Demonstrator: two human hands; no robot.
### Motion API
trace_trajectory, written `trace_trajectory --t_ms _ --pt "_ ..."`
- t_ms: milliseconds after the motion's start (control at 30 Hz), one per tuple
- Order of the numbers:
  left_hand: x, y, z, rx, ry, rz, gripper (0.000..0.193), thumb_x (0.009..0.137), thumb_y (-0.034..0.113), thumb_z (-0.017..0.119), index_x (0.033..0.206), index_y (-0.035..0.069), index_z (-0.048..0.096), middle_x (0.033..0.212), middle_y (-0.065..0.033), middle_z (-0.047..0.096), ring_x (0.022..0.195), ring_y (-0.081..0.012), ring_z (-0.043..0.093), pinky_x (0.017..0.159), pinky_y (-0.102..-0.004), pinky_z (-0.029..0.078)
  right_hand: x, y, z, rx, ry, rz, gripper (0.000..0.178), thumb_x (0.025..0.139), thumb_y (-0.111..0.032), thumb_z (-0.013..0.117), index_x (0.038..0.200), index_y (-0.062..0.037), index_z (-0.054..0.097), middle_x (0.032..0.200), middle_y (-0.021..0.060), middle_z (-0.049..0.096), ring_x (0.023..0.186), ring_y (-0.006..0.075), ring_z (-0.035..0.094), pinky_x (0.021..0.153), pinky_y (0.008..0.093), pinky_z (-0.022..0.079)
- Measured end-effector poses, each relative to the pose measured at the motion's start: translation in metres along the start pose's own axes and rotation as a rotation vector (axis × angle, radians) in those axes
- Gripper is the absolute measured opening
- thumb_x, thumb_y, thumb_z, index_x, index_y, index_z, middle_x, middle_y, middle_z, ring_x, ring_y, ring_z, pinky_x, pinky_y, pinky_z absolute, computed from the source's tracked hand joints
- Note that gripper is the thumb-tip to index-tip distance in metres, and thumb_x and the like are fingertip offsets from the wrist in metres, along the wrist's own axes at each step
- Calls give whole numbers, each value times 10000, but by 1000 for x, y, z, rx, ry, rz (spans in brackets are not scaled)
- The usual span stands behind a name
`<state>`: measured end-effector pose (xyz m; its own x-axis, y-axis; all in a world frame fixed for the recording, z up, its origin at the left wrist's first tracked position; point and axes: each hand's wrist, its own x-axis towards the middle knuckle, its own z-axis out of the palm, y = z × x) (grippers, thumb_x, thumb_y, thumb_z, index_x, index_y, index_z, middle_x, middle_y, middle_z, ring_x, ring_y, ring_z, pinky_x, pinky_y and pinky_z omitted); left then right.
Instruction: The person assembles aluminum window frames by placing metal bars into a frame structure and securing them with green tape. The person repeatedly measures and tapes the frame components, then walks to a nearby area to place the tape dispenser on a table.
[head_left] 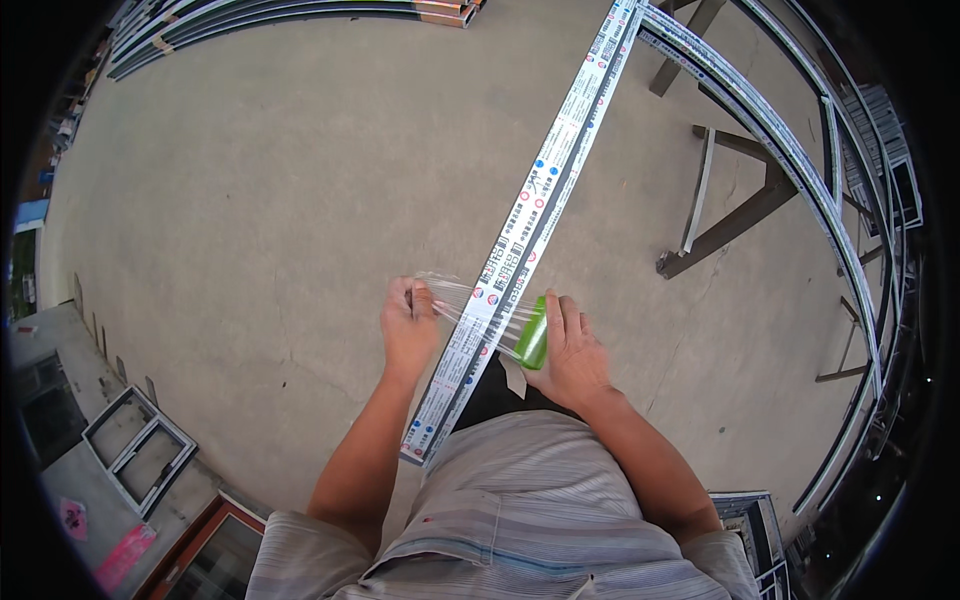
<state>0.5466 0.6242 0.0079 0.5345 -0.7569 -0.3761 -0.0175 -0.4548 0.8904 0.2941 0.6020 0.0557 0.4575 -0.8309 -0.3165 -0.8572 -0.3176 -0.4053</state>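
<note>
A long, straight frame profile (548, 185), covered in white printed protective film with a dark stripe, slants from the far top down to its near end in front of my body. My left hand (408, 325), just left of the profile, has its fingers closed on the end of clear stretch film (450, 294). On the other side my right hand (575, 352) grips a green roll (533, 335), from which the film stretches to the profile. Whether the film passes over or under the profile I cannot tell.
At the right, several long profiles (770, 130) rest on brown metal trestles (735, 228). More wrapped profiles (300, 12) lie at the far left. A small window frame (140, 450) leans near the left wall, and a brown-red frame (190, 550) is at the lower left. Concrete floor (300, 200) spreads around.
</note>
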Motion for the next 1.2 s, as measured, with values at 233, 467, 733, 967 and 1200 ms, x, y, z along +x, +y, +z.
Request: trace_trajectory --t_ms 233,467,733,967,1200 --pt "20 -48 9 -234 -403 -420 181 1082 158 624 1010 10 700 857 -34 703 764 -104 630 717 -275 531 30 4 64 150 -90 23 1095 787 -329 843 1593 74 221 1538 273 385 1290 474 525 1086 496 504" --pt "16 -41 20 -169 -514 -366 196 1052 173 708 925 37 644 845 -27 694 738 -79 633 663 -259 530 54 7 116 248 -121 -8 1072 806 -268 837 1616 -27 178 1541 303 324 1352 506 445 1140 555 445" --pt "23 -63 23 -210 -553 -330 379 1021 238 749 1297 29 593 1192 -132 689 1044 -168 673 891 -311 562 54 17 139 325 -27 -111 858 832 -239 835 1543 -121 369 1439 245 396 1305 449 511 1054 497 530" --pt "41 -74 17 -475 -882 -648 1102 934 436 811 1676 -23 138 1581 -343 428 1482 -379 458 1198 -450 422 58 10 138 480 -27 -70 530 843 -182 841 1334 -140 645 1277 119 650 1188 290 643 1030 406 538" --pt "45 -107 26 -505 -928 -744 1334 854 523 858 1664 -72 -19 1577 -366 420 1490 -377 447 1200 -458 412 62 9 127 536 -152 -116 491 879 -143 812 1343 -96 657 1293 102 706 1220 255 680 1055 376 537"
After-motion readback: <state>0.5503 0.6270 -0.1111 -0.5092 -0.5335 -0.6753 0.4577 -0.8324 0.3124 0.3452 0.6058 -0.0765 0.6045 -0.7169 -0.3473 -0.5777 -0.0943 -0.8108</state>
